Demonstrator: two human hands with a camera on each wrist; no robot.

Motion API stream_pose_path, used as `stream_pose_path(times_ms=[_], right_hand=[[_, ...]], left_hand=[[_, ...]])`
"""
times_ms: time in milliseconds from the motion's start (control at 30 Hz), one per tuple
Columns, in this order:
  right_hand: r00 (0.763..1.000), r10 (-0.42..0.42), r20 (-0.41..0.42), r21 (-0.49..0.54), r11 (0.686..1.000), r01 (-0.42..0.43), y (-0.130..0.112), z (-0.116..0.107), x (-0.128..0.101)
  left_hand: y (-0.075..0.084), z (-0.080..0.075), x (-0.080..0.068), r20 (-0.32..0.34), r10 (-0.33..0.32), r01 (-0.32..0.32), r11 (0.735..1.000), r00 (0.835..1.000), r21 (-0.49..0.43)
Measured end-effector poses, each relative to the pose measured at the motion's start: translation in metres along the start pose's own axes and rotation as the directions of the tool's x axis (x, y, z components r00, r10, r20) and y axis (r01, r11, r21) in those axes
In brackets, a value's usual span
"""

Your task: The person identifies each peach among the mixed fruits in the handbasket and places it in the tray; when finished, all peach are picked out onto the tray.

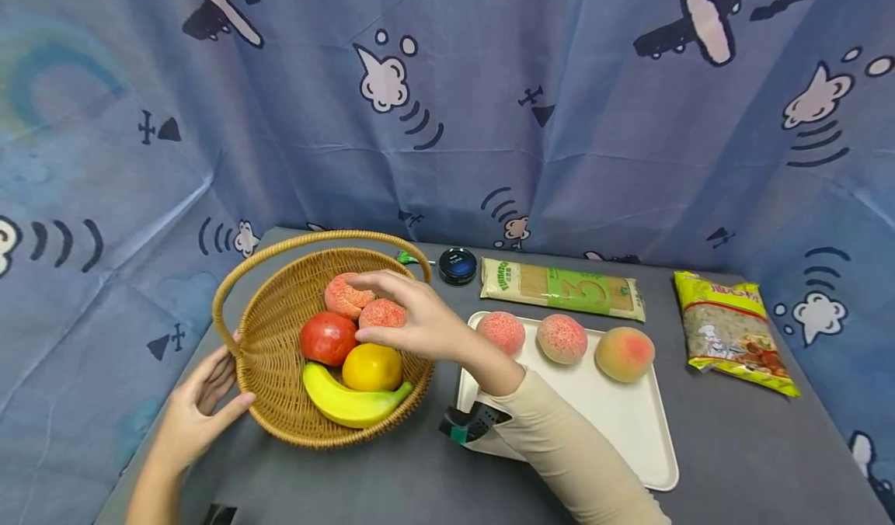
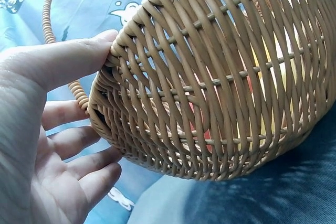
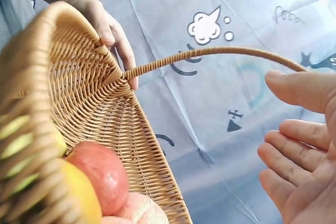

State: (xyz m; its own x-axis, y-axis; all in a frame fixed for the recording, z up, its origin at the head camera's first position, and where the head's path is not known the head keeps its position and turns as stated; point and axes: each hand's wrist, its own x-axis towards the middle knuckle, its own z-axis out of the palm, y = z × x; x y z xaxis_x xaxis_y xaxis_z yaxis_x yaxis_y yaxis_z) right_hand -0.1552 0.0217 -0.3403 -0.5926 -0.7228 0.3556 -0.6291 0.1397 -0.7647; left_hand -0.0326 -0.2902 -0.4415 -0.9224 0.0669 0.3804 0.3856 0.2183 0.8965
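1. While the left hand grips its left edge, the wicker basket sits on the left part of the grey table, its handle arching over the far side.
2. In it lie a far peach and a near peach, a red fruit, an orange-yellow fruit and, nearest the viewer, a banana.
3. The left hand has its thumb on one side of the rim and its fingers behind, close by the foot of the handle.
4. The right hand hangs over the basket's right side, near the two peaches, thumb and fingers well spread and holding nothing.
5. Just right of the basket, partly behind the right sleeve, is a white tray bearing a left peach, a middle peach and a right peach along its far end.
6. Beyond the tray lies a noodle packet, with a round dark tin beside its left end.
7. Farther right rests a yellow bag.
8. A blue patterned curtain hangs behind everything.
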Motion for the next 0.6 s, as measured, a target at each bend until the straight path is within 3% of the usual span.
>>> stream_pose_path(times_ms=[100, 300, 433, 600], right_hand=[[1.0, 0.026, 0.015, -0.002, 1.0, -0.026, 0.002, 0.005, 0.021], [0.981, 0.182, 0.06, 0.006, 0.983, -0.183, 0.013, 0.013, 0.058], [0.96, 0.268, 0.078, 0.04, 0.962, -0.271, 0.027, 0.02, 0.074], [0.948, 0.303, 0.097, 0.113, 0.943, -0.313, 0.047, 0.029, 0.085]], left_hand=[[0.0, -0.001, 0.0, 0.002, -0.003, 0.003, 1.0, 1.0, 0.017], [0.003, 0.001, 0.001, -0.008, -0.02, 0.02, 0.998, 1.0, 0.062], [0.005, 0.002, 0.001, -0.012, -0.046, 0.047, 0.995, 0.999, 0.085], [0.006, 0.002, 0.0, -0.02, -0.047, 0.049, 0.994, 0.999, 0.103]])
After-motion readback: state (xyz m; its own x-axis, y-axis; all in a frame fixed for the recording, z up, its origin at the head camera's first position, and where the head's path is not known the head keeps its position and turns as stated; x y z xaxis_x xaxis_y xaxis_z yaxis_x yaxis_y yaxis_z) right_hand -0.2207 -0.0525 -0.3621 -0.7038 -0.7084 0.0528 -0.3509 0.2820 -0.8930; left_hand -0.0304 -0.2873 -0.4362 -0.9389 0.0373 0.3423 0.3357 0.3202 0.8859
